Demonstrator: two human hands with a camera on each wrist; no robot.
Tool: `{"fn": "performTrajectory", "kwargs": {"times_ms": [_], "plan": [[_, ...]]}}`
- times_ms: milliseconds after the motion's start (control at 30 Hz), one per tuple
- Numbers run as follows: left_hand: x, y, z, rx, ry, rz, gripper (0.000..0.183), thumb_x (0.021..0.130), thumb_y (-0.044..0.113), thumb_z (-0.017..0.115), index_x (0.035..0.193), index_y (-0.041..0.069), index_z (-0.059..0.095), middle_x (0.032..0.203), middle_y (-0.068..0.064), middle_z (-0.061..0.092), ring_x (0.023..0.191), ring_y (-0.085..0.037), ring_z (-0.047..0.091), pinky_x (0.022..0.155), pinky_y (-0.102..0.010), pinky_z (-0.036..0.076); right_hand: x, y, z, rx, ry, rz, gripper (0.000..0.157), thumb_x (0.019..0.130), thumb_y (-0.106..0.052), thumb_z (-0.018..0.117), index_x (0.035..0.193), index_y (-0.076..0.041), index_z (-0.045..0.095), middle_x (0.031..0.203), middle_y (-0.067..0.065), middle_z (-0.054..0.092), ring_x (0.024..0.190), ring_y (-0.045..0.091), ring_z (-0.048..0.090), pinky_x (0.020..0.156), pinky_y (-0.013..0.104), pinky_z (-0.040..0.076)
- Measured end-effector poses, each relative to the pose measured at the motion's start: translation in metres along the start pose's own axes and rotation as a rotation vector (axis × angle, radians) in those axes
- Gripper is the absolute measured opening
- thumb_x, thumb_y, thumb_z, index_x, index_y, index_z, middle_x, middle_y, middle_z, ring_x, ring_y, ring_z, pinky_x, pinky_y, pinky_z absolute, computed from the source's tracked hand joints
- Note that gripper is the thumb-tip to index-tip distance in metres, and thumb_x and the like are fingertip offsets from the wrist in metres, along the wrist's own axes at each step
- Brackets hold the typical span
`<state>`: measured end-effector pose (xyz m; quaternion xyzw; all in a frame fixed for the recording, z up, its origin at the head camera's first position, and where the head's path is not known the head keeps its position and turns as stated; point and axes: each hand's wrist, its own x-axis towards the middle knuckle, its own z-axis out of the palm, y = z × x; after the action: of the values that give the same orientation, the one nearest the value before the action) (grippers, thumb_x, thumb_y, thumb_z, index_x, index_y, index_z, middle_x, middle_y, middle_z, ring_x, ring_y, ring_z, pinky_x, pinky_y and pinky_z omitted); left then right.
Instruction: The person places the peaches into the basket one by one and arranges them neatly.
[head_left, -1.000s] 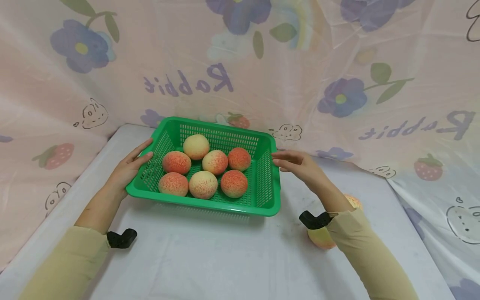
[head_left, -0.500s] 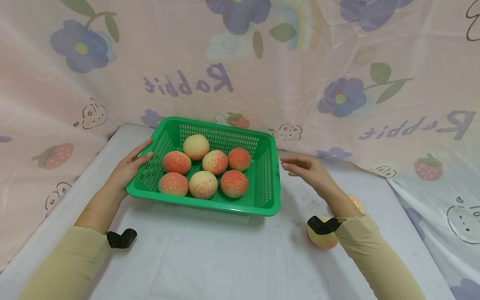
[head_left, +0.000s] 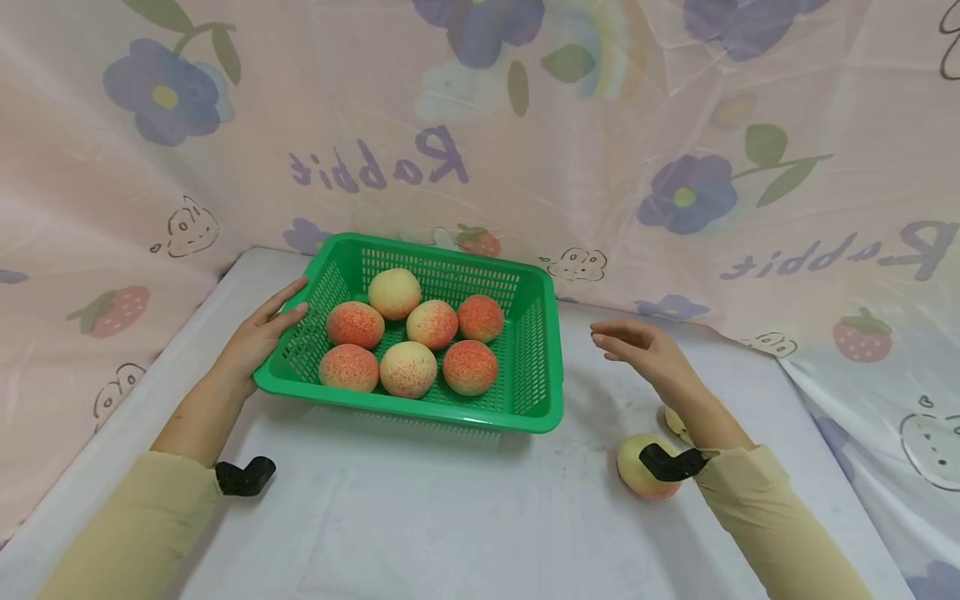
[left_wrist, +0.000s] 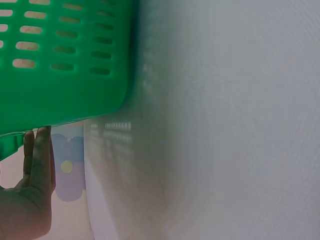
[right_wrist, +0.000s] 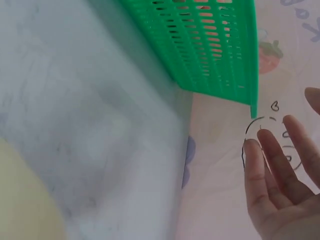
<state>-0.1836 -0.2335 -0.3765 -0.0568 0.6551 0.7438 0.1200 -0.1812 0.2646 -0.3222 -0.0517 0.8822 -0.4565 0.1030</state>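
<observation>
A green plastic basket (head_left: 525, 408) with slotted walls stands on the white-covered table. Inside lie several peaches (head_left: 407, 369), some deep red and some pale yellow. My left hand (head_left: 251, 346) touches the basket's left side near the rim; in the left wrist view its fingers (left_wrist: 41, 155) extend straight against the green wall. To the right of the basket, my right hand (head_left: 641, 354) hovers apart from it, holding nothing. Its fingers (right_wrist: 257, 172) are loosely spread in the right wrist view. Below that wrist a yellowish peach (head_left: 633, 462) lies on the table, and the forearm partly hides a second peach (head_left: 677, 423).
Patterned cloth (head_left: 510, 192) with flowers, rabbits and strawberries hangs behind and beside the table (head_left: 420, 517). Black wrist mounts (head_left: 246, 477) sit at both sleeve cuffs. A pale peach (right_wrist: 25, 200) fills the lower left corner of the right wrist view.
My right hand has left the basket's right rim and moved right, widening the gap. More of the two loose peaches shows. The left hand and basket hold their place.
</observation>
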Motion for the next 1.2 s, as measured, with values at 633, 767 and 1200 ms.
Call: {"fn": "performTrajectory", "kwargs": {"times_ms": [633,767,1200], "plan": [[0.001,-0.001,-0.001,-0.033,-0.009,0.004,0.059,0.097,0.037,0.055,0.149,0.042,0.028,0.161,0.000,0.010,0.105,0.001,0.051,0.079,-0.013,0.050,-0.026,0.031,-0.027,-0.001,0.063,0.019,0.043,0.096,-0.038,0.057,0.131,-0.013,0.057,0.114,-0.024,0.059,0.101,-0.005,0.058,0.089,0.019,0.047],[0.001,-0.001,-0.001,-0.026,-0.006,0.003,0.059,0.098,0.037,0.055,0.149,0.042,0.028,0.162,0.001,0.009,0.108,0.000,0.048,0.080,-0.013,0.050,-0.031,0.037,-0.033,-0.022,0.075,0.029,0.045,0.097,-0.039,0.057,0.133,-0.012,0.055,0.114,-0.025,0.059,0.099,-0.006,0.058,0.087,0.015,0.045],[0.002,-0.001,-0.001,-0.031,0.000,-0.002,0.059,0.097,0.036,0.055,0.149,0.042,0.028,0.162,0.003,0.009,0.112,-0.001,0.045,0.081,-0.011,0.049,-0.048,0.055,-0.052,-0.111,0.135,0.146,0.052,0.094,-0.051,0.055,0.137,-0.022,0.052,0.116,-0.031,0.051,0.107,-0.015,0.040,0.102,0.040,0.036]]}}
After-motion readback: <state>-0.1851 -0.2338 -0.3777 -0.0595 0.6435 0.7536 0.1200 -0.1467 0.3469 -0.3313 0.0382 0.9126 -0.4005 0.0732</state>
